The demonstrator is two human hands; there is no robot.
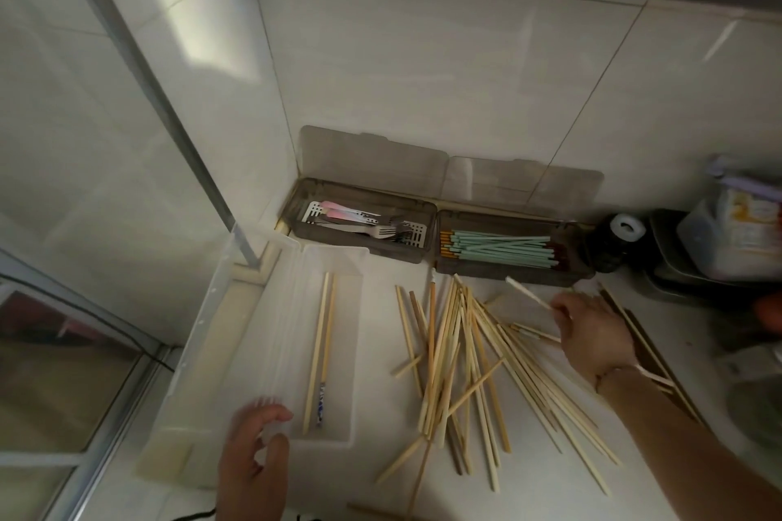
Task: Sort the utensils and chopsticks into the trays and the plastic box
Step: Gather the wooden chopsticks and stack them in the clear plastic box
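A heap of loose wooden chopsticks (pixel 474 364) lies on the white counter. My right hand (pixel 592 334) pinches one pale chopstick (pixel 527 291) at the heap's far right, its tip raised toward the trays. My left hand (pixel 254 457) hovers with loosely curled fingers at the near end of the clear plastic box (pixel 237 372), holding nothing. Two chopsticks (pixel 320 355) lie inside that box. Against the wall, the left grey tray (pixel 296 220) holds forks and other utensils (pixel 359 222); the right grey tray (pixel 442 262) holds teal chopsticks (pixel 499 250).
Both tray lids (pixel 372 156) lean open against the tiled wall. A dark round item (pixel 615 241) and a metal tray with a plastic container (pixel 728 237) stand at the right. The box's lid (pixel 199 343) lies open to the left, near the window frame.
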